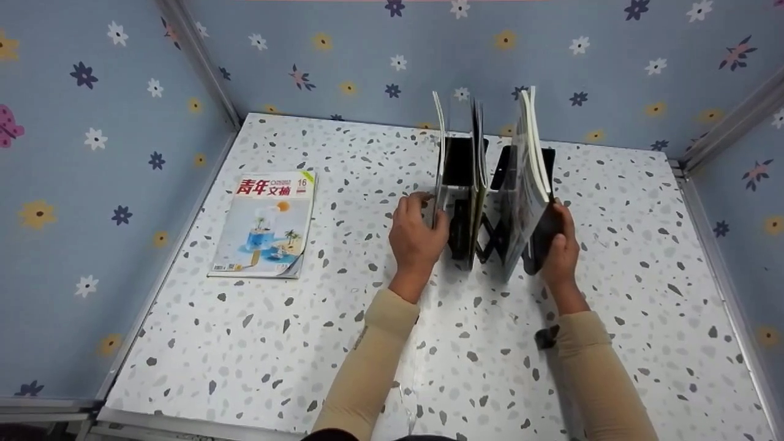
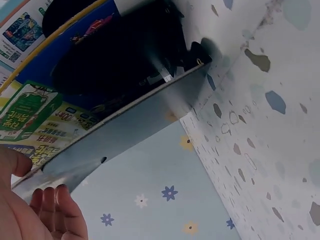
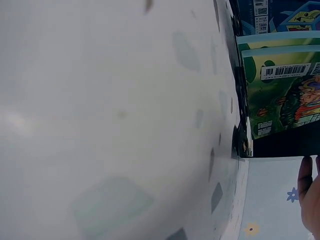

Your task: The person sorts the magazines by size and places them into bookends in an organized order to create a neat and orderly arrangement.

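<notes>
Several thin books stand upright in a black expandable book rack (image 1: 458, 160) whose crossed links show at the front. At its left end my left hand (image 1: 418, 237) holds the edge of an upright panel (image 2: 135, 117), thumb on the inner side and fingers (image 2: 67, 212) on the outer. A dark blue book (image 2: 42, 62) and a yellow-green one show beside it. My right hand (image 1: 562, 250) rests against the outside of the black right end plate (image 1: 544, 242), its fingers fairly straight. Green-covered books (image 3: 280, 90) lean against that plate's inner side.
A magazine (image 1: 263, 223) with a red title lies flat on the left of the speckled white table (image 1: 343, 343). Blue flowered panels (image 1: 367, 55) enclose the back and sides. A small black object (image 1: 546, 337) is beside my right wrist.
</notes>
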`<state>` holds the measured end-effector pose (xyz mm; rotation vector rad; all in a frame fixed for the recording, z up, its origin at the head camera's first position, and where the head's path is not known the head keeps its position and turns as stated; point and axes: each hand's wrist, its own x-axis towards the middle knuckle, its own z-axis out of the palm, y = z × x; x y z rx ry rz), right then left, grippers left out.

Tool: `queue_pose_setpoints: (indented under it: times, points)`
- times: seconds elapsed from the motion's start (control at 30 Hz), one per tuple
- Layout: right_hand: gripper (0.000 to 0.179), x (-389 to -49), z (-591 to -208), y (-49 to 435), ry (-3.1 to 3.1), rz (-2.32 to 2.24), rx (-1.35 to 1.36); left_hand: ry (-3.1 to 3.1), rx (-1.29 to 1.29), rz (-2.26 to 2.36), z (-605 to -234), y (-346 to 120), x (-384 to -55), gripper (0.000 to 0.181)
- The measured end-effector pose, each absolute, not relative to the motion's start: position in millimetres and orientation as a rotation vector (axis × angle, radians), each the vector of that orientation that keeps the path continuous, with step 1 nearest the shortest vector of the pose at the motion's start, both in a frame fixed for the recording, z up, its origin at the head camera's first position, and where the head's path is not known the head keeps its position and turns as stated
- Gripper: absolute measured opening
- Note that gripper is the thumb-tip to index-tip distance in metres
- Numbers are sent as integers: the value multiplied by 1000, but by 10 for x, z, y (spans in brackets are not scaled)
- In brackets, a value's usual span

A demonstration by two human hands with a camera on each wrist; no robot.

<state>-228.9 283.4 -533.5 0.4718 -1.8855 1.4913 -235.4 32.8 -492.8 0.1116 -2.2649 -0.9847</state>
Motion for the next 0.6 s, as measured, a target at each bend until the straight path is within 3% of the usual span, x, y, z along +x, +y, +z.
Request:
queue_pose_setpoints:
  times: [0.6]
  points:
    - [69, -2284, -5321, 2827, -1859, 1554, 492, -2229, 30, -1091, -4775, 361, -2387, 33]
